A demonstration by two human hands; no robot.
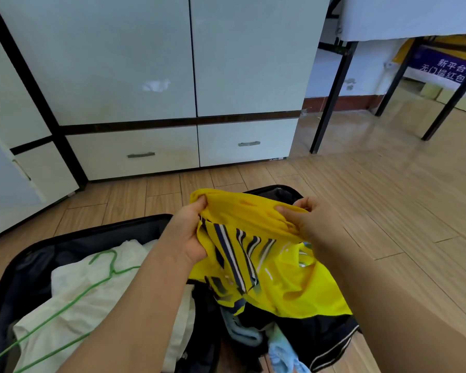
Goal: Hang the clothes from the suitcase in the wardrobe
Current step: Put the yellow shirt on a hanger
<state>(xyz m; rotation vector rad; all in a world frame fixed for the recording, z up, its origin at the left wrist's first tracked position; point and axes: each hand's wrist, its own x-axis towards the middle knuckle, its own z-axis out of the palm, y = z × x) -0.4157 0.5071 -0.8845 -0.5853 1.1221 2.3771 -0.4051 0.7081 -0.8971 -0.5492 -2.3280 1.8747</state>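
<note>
While both my hands pinch the yellow shirt [280, 281], the green hanger [73, 297] lies at eight o'clock, nearer my left hand [189, 230]. My right hand [307, 222] grips the bunched edge.

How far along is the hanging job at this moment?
Nothing looks hung yet: the wardrobe doors in view are closed. In hand: the left hand and right hand both grip a yellow shirt above the open suitcase. Left: a white garment under a green hanger, plus dark clothes, lie in the suitcase.
</note>
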